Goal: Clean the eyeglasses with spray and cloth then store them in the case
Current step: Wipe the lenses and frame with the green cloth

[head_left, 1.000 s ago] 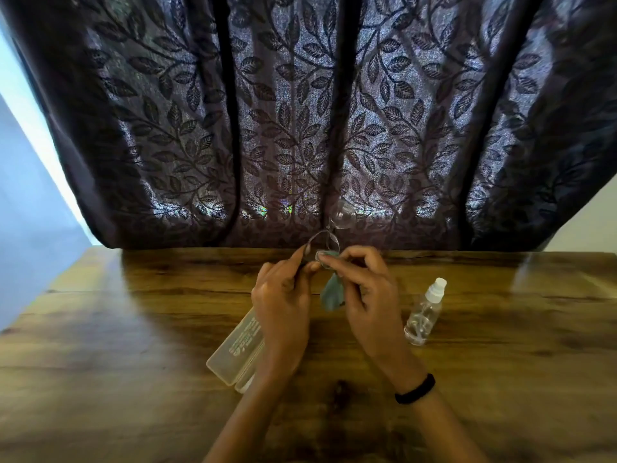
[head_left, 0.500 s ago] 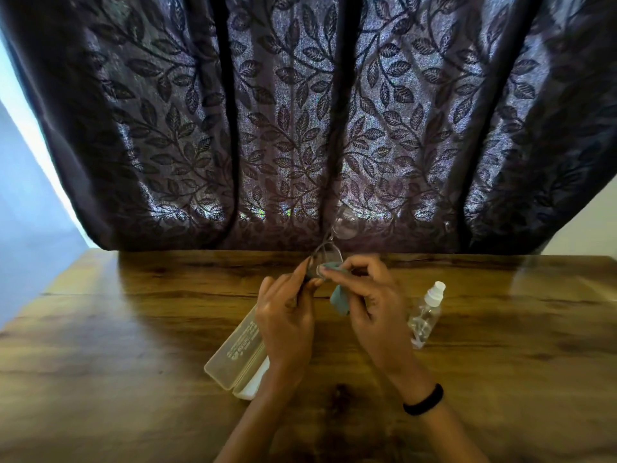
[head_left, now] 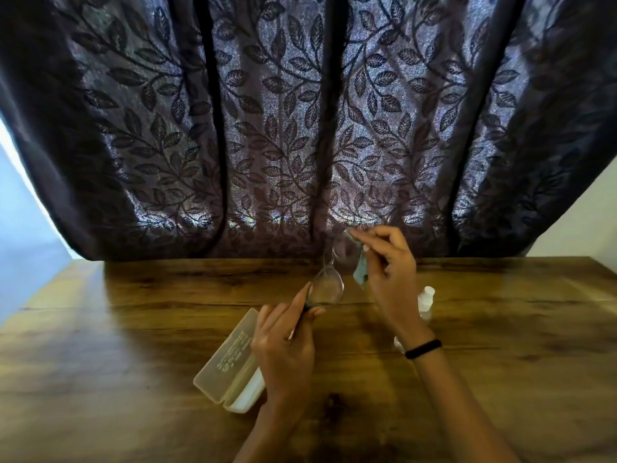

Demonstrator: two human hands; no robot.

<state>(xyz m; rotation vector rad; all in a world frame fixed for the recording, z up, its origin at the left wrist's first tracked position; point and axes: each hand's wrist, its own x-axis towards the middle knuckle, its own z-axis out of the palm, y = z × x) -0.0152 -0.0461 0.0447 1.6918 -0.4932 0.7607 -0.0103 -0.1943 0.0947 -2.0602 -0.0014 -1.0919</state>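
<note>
The glasses [head_left: 325, 289] were held up above the table [head_left: 133, 345], between the two hands, approx. at centre. The L hand [head_left: 283, 345] was closed in a pinch on the near end of the frame, thumb and forefinger meeting just below the near lens, other fingers loosely curled. The R hand [head_left: 384, 272] was raised higher and further back, fingers pinched shut on the cloth [head_left: 360, 272], which hung down beside the palm; its top edge was pressed at the far lens. The near lens was seen clearly as a rounded outline; the far lens and bridge were barely made out against the curtain [head_left: 300, 111], being clear and thin. The temples couldn't be told apart from the fingers.

The case [head_left: 230, 365] was lain open on the table, just L of the L wrist, its near corner partly hidden by that wrist; print on the lid was too small to be read. The spray [head_left: 426, 300] was stood behind the R wrist, mostly covered, only cap and part of the body shown. A black band [head_left: 423, 348] was worn on the R wrist.
</note>
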